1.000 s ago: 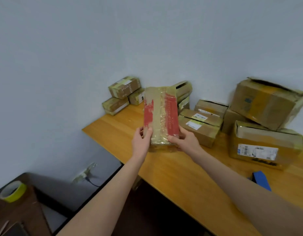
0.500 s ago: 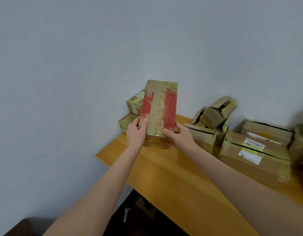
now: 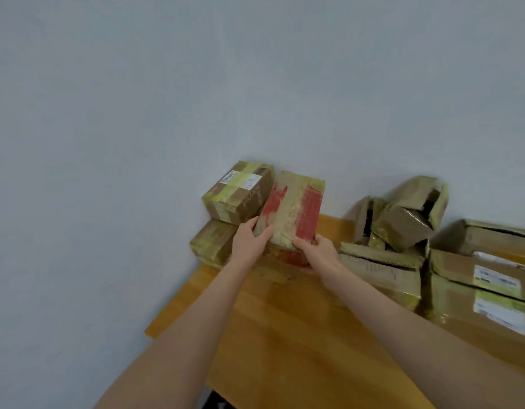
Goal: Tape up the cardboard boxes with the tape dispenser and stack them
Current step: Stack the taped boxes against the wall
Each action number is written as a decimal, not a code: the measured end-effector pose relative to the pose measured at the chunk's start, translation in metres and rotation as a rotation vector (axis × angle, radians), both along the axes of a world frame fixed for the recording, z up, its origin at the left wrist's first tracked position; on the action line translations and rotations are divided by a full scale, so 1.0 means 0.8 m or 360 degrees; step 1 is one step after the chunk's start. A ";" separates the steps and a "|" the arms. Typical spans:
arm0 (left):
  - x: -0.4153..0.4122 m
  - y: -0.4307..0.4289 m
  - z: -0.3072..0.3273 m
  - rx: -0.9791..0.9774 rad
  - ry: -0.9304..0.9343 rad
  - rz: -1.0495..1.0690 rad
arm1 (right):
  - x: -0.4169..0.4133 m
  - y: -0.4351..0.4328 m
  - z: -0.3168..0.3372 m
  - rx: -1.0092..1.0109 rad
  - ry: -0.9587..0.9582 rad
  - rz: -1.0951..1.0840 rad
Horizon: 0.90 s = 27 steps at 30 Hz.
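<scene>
A taped cardboard box with red patches (image 3: 295, 212) is held near the far left corner of the wooden table (image 3: 285, 335), tilted up at its far end. My left hand (image 3: 249, 242) grips its near left corner and my right hand (image 3: 317, 252) grips its near right corner. Just left of it stands a stack of two taped boxes: an upper one with a white label (image 3: 237, 191) on a lower one (image 3: 211, 242). The red box touches or nearly touches this stack. No tape dispenser is in view.
Right of my hands lie a long taped box (image 3: 382, 273), crumpled open boxes (image 3: 408, 211) against the wall, and stacked labelled boxes (image 3: 485, 284) at the right edge. The table's left edge drops off close to the stack. The grey wall stands directly behind.
Both hands have carried the red box forward and left and lowered it beside the two-box stack. The view has swung left, so the big boxes have slid to the right.
</scene>
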State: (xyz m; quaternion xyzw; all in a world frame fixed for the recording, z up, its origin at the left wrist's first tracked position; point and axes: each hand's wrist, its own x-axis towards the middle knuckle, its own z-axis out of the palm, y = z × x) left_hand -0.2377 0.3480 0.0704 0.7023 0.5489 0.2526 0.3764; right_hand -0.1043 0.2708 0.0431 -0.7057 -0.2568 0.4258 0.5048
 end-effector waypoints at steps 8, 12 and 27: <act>0.042 0.089 -0.041 -0.0095 0.0183 -0.0226 | 0.026 0.076 -0.031 -0.0206 -0.0300 -0.0194; 0.046 0.125 -0.052 0.0062 0.0282 -0.0289 | 0.018 0.122 -0.051 -0.0244 -0.0370 -0.0168; 0.059 0.154 -0.046 0.0329 0.0259 -0.0489 | 0.012 0.145 -0.024 -0.0315 -0.0432 -0.0003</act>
